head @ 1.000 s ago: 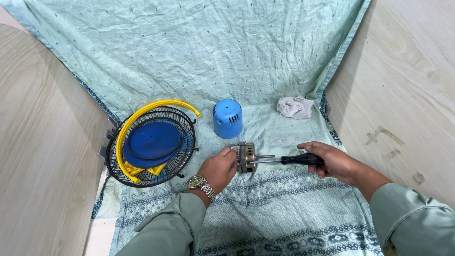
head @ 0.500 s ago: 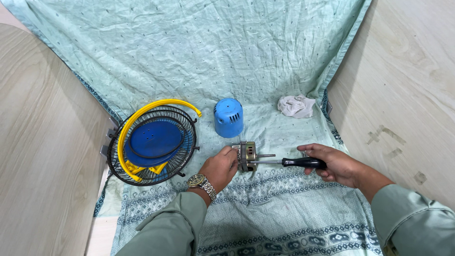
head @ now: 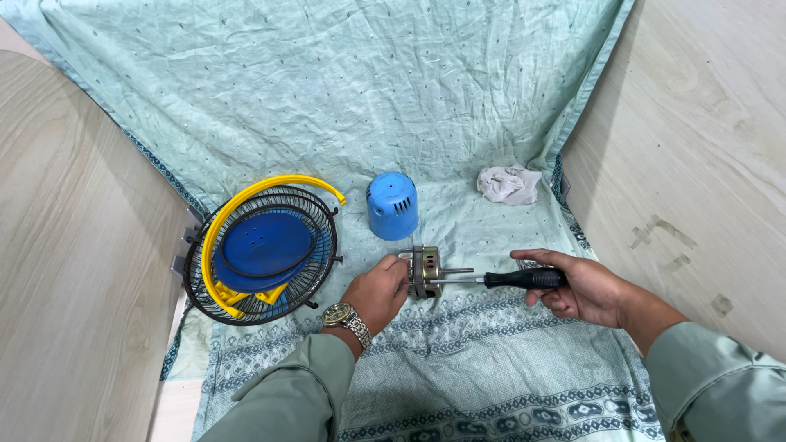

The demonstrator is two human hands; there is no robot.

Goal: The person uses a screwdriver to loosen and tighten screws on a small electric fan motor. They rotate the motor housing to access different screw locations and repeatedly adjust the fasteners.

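Note:
My left hand (head: 378, 292), with a wristwatch on its wrist, grips a small metal fan motor (head: 426, 272) that rests on the pale green cloth (head: 327, 98). My right hand (head: 577, 286) holds a black-handled screwdriver (head: 524, 279) level, its shaft pointing left with the tip at the motor's side. The motor's own shaft sticks out to the right, just above the screwdriver shaft.
A black wire fan guard (head: 262, 254) lies to the left with a blue blade piece and a yellow ring in it. A blue plastic motor cover (head: 392, 205) stands behind the motor. A crumpled white rag (head: 508, 184) lies at the back right. Wooden panels flank both sides.
Almost nothing has moved. Both hands stay at the motor, and the screwdriver handle has shifted only slightly in my right hand.

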